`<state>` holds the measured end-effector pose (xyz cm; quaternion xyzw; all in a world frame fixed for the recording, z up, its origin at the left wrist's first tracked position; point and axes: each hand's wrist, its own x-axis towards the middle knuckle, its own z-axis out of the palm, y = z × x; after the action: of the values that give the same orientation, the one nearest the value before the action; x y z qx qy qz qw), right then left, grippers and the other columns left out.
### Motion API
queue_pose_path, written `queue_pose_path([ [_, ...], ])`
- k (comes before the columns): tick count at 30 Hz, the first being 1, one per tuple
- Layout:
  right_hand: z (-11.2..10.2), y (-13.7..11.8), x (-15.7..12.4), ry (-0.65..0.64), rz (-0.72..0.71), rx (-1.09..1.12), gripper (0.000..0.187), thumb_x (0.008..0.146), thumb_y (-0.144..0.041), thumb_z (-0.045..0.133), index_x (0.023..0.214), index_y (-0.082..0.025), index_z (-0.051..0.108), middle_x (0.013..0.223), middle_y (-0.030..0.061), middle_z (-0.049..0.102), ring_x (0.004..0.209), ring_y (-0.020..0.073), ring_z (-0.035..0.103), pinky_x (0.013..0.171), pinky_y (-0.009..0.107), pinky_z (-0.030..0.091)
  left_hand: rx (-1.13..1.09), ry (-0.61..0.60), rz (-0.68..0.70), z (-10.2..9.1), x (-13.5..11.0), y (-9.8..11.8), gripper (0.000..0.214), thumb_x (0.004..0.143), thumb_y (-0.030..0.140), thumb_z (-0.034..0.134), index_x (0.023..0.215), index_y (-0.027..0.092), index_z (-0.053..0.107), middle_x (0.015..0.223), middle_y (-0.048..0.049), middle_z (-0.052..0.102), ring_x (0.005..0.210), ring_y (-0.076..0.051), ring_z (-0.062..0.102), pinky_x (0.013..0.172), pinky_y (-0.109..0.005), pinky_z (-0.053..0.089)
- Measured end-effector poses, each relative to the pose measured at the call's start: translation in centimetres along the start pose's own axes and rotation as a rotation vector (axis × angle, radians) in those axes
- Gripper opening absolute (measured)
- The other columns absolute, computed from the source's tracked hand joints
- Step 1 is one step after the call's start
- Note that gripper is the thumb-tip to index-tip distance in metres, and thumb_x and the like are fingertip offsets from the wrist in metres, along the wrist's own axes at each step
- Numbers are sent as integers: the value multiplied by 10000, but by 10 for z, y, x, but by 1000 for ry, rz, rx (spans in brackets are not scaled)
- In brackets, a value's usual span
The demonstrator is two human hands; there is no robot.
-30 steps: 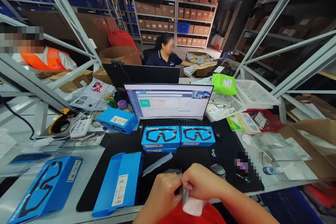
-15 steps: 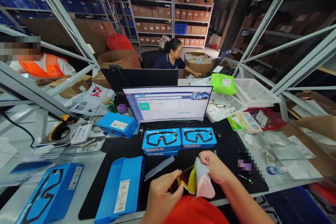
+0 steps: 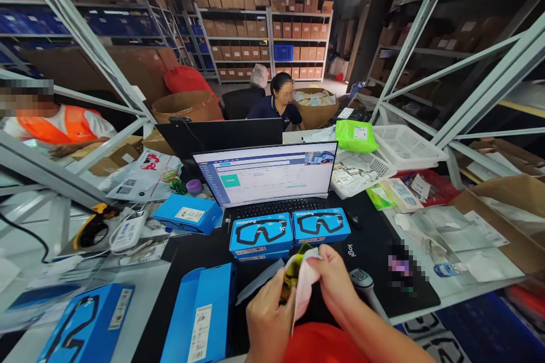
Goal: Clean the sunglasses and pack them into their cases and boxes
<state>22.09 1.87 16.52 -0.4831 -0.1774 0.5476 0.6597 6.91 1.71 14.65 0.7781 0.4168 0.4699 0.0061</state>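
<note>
Just above the table's front edge, my left hand (image 3: 269,309) pinches a yellow-tinted lens (image 3: 293,270), most of it covered by fingers and cloth. My right hand (image 3: 334,272) grips a pale pinkish-white cloth (image 3: 304,289) that is folded against the lens and hangs down between the hands. An opened blue box (image 3: 200,312) lies to the left of my left hand, with a thin greyish strip (image 3: 260,282) beside it. Beyond my hands, blue eyewear boxes (image 3: 260,235) are stacked in front of the laptop (image 3: 264,176); another blue box (image 3: 320,224) sits to their right.
A barcode scanner (image 3: 361,281) lies right of my right forearm. More blue boxes lie at the left, one at the near corner (image 3: 85,323). White baskets (image 3: 409,144) and a green package (image 3: 355,136) stand back right. A co-worker (image 3: 272,105) sits behind the screens.
My right hand has moved left, bringing the cloth against the lens. The lens has tilted up and away. The scanner has come into sight beside my right forearm.
</note>
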Motion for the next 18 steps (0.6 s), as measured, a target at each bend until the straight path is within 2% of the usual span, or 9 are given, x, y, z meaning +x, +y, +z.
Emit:
queue_pose_path([
  [3, -3, -9, 7, 53, -36, -32, 563, 581, -344, 788, 578, -246, 234, 523, -91, 326, 489, 86, 259, 465, 215, 249, -68, -87, 28, -5, -2, -4, 331, 940, 236, 558, 1260, 209, 637, 989, -94, 792, 861, -233, 771, 726, -302, 649],
  [5, -5, -4, 3, 81, -152, -178, 551, 598, -315, 774, 564, -246, 228, 531, -94, 275, 509, 87, 224, 476, 218, 225, -86, -133, 37, -9, -3, -8, 363, 931, 221, 576, 1291, 215, 623, 1036, -99, 785, 898, -240, 767, 758, -318, 651],
  [7, -7, 4, -5, 48, -273, -334, 522, 620, -273, 751, 544, -243, 236, 537, -85, 276, 534, 96, 237, 501, 226, 232, -98, -143, 41, -10, -3, -12, 387, 927, 255, 605, 1311, 212, 614, 1070, -108, 778, 921, -247, 764, 775, -327, 653],
  [10, -12, 9, -10, -75, -364, -455, 525, 640, -245, 761, 525, -234, 249, 557, -60, 357, 570, 112, 315, 548, 243, 284, -132, -113, 9, -9, -5, -14, 416, 895, 366, 666, 1268, 183, 642, 1050, -123, 780, 902, -252, 768, 749, -312, 656],
  [13, -21, -5, 0, -215, -248, -470, 530, 622, -316, 827, 545, -232, 309, 550, -71, 378, 539, 104, 313, 523, 240, 272, -175, -136, -7, -10, -3, -17, 301, 901, 344, 651, 1144, 171, 693, 951, -107, 794, 820, -226, 775, 694, -272, 650],
  [16, -32, -32, 13, -432, -125, -542, 462, 680, -385, 810, 590, -226, 385, 560, -78, 396, 523, 99, 311, 513, 239, 258, -158, -269, 57, -20, 8, -22, 243, 906, 229, 588, 1121, 181, 692, 980, -84, 798, 865, -221, 773, 746, -290, 648],
  [18, -36, -48, 16, -630, -173, -722, 421, 768, -368, 753, 586, -215, 405, 581, -68, 416, 548, 105, 336, 538, 244, 259, -123, -406, 151, -30, 19, -25, 289, 878, 174, 571, 1146, 191, 677, 1039, -71, 792, 918, -227, 767, 788, -317, 645],
])
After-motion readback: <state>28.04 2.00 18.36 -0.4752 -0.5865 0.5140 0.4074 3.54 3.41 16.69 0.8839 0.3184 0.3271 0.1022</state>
